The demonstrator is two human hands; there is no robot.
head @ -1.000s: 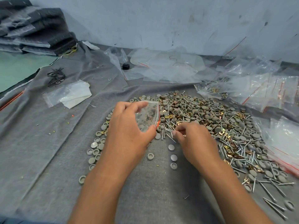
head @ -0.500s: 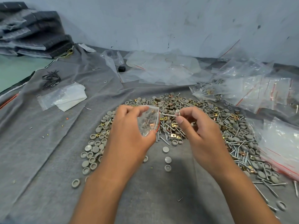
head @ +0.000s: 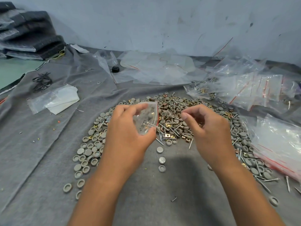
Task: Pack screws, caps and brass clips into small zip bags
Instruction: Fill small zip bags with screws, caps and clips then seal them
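Note:
My left hand (head: 125, 136) pinches a small clear zip bag (head: 145, 118) with a red seal strip, holding it above the grey cloth. A screw and some small parts show inside the bag. My right hand (head: 210, 129) hovers just right of the bag mouth, fingers loosely curled, with nothing visible between thumb and forefinger. Under both hands lies a wide pile of screws, grey caps and brass clips (head: 175, 128). Grey caps (head: 88, 152) spread out to the left. Three single caps (head: 160, 149) lie in a row between my wrists.
Filled zip bags (head: 244, 88) lie at the back right, a larger clear bag (head: 276, 141) at the right edge. Empty bags (head: 156, 67) lie near the wall beside a small black object (head: 115, 69). Black ties (head: 41, 80), a plastic sheet (head: 55, 99) and stacked dark pads (head: 29, 33) are on the left.
My right hand picked a screw from the pile, carried it to the bag mouth and let it go; the screw now lies in the bag. My left hand kept the bag raised.

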